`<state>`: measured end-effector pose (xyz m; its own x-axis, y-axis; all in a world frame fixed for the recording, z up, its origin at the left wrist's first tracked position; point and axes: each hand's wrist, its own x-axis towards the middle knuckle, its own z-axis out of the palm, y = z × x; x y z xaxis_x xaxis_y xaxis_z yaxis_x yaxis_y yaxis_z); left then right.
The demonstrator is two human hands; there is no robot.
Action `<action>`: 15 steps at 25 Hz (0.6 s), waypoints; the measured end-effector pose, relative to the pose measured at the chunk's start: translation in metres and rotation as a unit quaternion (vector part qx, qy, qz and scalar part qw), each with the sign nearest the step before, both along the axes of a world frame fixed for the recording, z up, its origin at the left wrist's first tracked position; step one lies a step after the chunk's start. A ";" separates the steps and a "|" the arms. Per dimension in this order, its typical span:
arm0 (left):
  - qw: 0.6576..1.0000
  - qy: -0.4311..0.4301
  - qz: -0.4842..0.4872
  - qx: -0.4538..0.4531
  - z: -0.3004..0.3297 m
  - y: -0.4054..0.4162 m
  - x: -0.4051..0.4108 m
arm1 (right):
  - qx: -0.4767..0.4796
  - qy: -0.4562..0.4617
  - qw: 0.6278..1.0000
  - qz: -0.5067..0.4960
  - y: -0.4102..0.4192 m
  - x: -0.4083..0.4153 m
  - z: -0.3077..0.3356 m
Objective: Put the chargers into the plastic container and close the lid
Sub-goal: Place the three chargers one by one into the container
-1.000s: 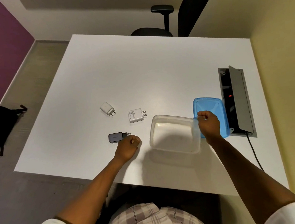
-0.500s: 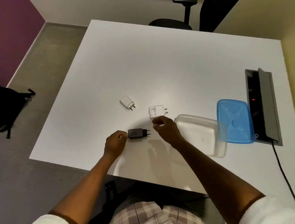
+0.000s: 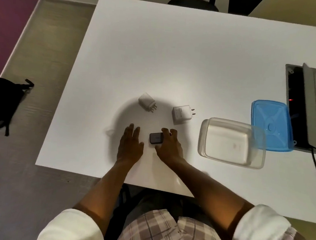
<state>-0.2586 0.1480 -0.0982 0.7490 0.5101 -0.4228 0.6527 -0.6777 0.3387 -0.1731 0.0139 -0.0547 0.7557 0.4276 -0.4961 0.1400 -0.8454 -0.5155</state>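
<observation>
Black charger (image 3: 156, 138): flat on table (image 3: 177, 55), long axis left-right, plug end hidden, gripped by curled right hand (image 3: 168, 145). Left hand (image 3: 130, 146): flat, spread, nothing held.

The right hand (image 3: 167, 146) hides the black charger's (image 3: 155, 138) prongs and right end

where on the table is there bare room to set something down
The whole far half of the table beyond the two white chargers is bare. Crowded: near centre, around both hands and the black charger; right, the container, blue lid, socket box.
</observation>
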 end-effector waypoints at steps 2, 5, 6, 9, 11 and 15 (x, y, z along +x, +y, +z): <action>1.000 -0.020 -0.006 0.009 -0.006 -0.001 0.005 | 0.000 -0.002 1.000 0.005 0.008 -0.003 -0.009; 0.998 -0.049 0.000 0.034 -0.017 -0.008 0.014 | 0.008 -0.023 1.000 0.011 0.013 0.000 -0.014; 0.998 -0.053 0.005 0.044 -0.022 -0.010 0.014 | 0.009 -0.033 0.999 0.022 0.013 0.001 -0.015; 0.996 -0.053 0.003 0.066 -0.033 -0.017 0.010 | 0.012 -0.057 0.996 0.062 0.007 0.003 -0.014; 0.996 -0.047 0.001 0.072 -0.037 -0.024 0.010 | 0.015 -0.064 0.994 0.086 -0.002 0.004 -0.016; 0.995 -0.041 -0.006 0.087 -0.043 -0.032 0.010 | 0.012 -0.075 0.989 0.124 -0.010 0.006 -0.020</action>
<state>-0.2487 0.1156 -0.1408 0.7837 0.5613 -0.2660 0.6195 -0.7379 0.2680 -0.1673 0.0035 -0.0751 0.6902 0.6193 -0.3742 0.4177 -0.7634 -0.4927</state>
